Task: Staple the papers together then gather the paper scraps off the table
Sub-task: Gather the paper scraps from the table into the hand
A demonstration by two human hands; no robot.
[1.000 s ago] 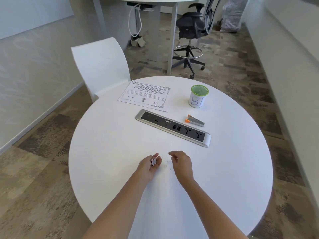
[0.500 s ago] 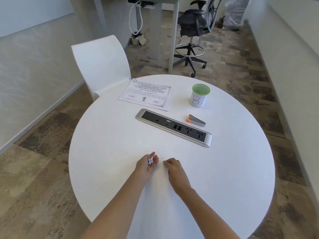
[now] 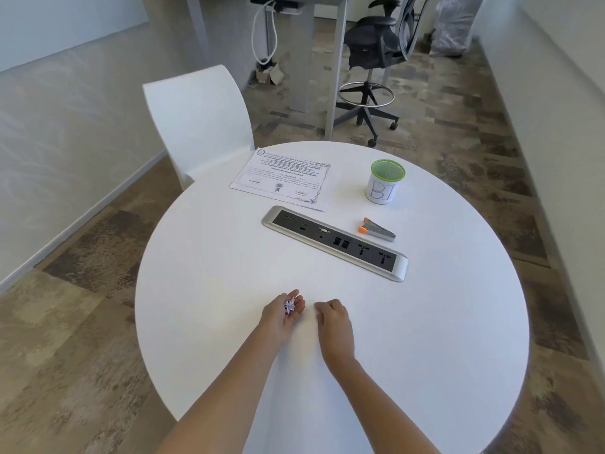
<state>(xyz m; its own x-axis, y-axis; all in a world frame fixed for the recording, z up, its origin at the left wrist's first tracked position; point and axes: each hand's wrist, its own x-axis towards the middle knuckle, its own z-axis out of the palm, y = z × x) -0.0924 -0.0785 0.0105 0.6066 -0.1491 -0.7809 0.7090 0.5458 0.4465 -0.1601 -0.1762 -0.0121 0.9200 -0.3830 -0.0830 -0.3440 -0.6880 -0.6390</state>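
My left hand [image 3: 281, 311] lies palm up on the round white table [image 3: 229, 257], cupped around a small bunch of white-and-purple paper scraps [image 3: 290, 305]. Just to its right my right hand [image 3: 331, 317] rests palm down, fingertips curled on the tabletop beside the left palm; I cannot tell whether it pinches a scrap. A faint white scrap [image 3: 309, 303] lies between the two hands. The printed papers [image 3: 281, 178] lie flat at the far left of the table. The grey and orange stapler [image 3: 378, 229] lies at the far right, behind the socket strip.
A silver and black socket strip [image 3: 335, 242] runs diagonally across the table's middle. A white cup with a green mesh rim [image 3: 385, 181] stands at the far right. A white chair [image 3: 199, 122] stands behind the table, a black office chair [image 3: 373, 60] farther back.
My right hand has slid left and toward me across the table, closing in on the left palm. The left hand has stayed put with the scraps in it.
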